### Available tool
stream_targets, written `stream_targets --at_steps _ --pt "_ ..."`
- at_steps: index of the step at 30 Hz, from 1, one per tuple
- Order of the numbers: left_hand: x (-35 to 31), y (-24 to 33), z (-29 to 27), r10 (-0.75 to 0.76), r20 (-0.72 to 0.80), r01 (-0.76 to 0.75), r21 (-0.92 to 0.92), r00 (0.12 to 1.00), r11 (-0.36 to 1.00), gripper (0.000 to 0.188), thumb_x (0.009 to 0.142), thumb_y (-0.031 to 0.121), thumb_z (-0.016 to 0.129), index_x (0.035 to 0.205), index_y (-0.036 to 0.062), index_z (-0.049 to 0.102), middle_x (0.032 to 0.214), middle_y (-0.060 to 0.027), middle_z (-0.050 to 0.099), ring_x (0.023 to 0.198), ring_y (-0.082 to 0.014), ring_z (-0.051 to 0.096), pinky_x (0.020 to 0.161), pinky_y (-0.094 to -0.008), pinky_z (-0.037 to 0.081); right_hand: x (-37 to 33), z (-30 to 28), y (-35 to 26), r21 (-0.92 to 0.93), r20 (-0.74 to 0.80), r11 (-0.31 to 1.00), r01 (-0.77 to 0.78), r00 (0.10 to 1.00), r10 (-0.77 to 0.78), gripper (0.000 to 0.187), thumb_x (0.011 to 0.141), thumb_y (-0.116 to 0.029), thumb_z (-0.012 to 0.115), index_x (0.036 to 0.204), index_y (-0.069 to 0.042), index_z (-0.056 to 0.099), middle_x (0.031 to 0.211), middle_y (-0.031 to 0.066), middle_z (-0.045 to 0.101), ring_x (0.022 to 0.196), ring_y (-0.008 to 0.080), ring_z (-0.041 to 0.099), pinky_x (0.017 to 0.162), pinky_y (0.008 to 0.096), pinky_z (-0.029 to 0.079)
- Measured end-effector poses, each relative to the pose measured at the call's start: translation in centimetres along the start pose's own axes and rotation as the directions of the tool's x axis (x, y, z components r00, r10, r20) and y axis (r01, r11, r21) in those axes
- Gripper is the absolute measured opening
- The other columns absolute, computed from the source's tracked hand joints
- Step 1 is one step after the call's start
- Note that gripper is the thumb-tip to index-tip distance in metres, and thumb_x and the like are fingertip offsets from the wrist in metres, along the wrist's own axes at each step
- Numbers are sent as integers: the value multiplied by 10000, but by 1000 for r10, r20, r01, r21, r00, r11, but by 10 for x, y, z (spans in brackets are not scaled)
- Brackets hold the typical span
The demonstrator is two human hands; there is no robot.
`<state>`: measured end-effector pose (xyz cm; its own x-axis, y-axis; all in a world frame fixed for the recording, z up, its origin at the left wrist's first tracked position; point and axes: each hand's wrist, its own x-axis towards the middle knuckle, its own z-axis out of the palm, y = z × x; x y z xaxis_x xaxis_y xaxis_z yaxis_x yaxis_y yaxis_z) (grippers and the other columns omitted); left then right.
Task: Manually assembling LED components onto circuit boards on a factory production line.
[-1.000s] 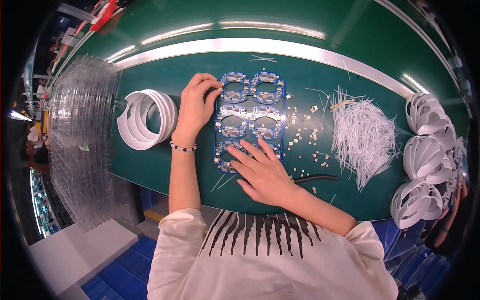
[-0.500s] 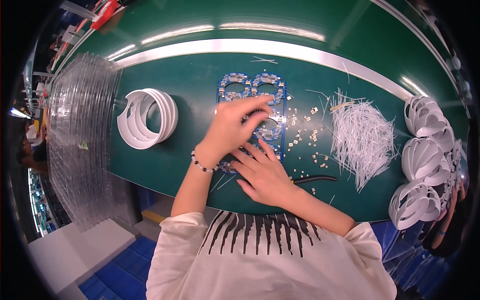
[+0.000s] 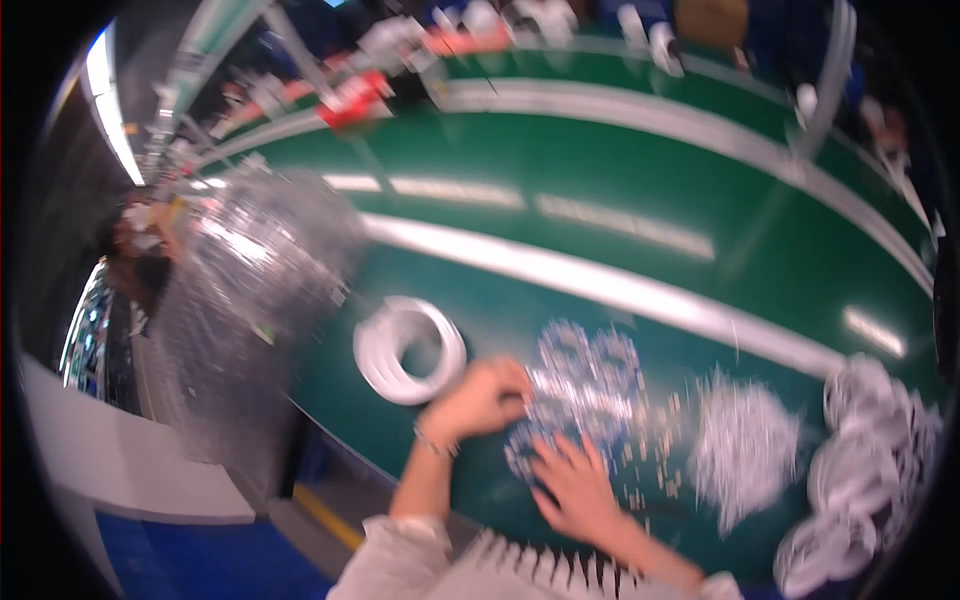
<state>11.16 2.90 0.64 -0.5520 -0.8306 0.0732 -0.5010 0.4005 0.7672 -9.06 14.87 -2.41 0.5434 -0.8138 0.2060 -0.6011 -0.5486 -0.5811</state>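
Blue circuit boards (image 3: 565,345) with round openings lie joined in a panel on the green table, blurred by motion. My right hand (image 3: 580,487) rests over the near part of the panel, open, its fingers spread flat. Just left of the boards is my left hand (image 3: 478,400), with a beaded bracelet at the wrist. Its fingers are curled together toward the thumb; whatever they may hold is too small and smeared to make out. Beyond that hand stands a white ribbed ring-shaped roll (image 3: 375,352).
Small pale parts (image 3: 655,440) are scattered right of the boards, beside a heap of thin white strips (image 3: 745,450). White coiled bands (image 3: 845,480) stand along the right edge. A tall stack of clear plastic trays (image 3: 240,330) stands at the left. A white rail (image 3: 560,275) runs behind.
The view has swung up and left, so the table sits lower. My left hand has moved from over the boards to their left side, fingers more curled. My right hand stays on the panel.
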Motion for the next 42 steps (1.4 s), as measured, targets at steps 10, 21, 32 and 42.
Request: stream_targets --at_steps 10,21,32,42 --pt "-15 9 6 -26 -29 29 95 999 995 104 760 52 668 854 9 656 902 -106 655 828 -296 631 747 -348 496 -8 2 -12 30 -64 999 -14 998 16 363 759 -203 647 1067 -16 603 1246 165 524 1218 354 421 1052 513 275" --pt "11 33 33 289 -382 -246 158 878 956 119 787 115 683 883 47 699 852 -75 696 760 -246 658 693 -327 505 1 0 -8 64 -95 998 -8 995 15 408 742 -180 647 1109 -13 585 1220 179 537 1206 382 427 1047 524 281" --pt "-12 27 48 177 -161 -182 -15 971 983 186 735 92 695 916 64 665 1099 -74 633 1067 -268 558 931 -375 441 -18 9 -9 -28 -95 999 44 994 -46 380 748 -269 670 1076 -83 621 1342 84 473 1226 303 426 1037 515 276" --pt "-30 -9 6 -76 -175 28 -260 982 965 170 706 -15 703 869 28 676 1037 -76 645 915 -163 609 773 -268 480 12 -6 -5 35 -40 999 14 999 -13 392 743 -182 680 1099 -46 591 1364 103 451 1266 338 397 1068 531 246"
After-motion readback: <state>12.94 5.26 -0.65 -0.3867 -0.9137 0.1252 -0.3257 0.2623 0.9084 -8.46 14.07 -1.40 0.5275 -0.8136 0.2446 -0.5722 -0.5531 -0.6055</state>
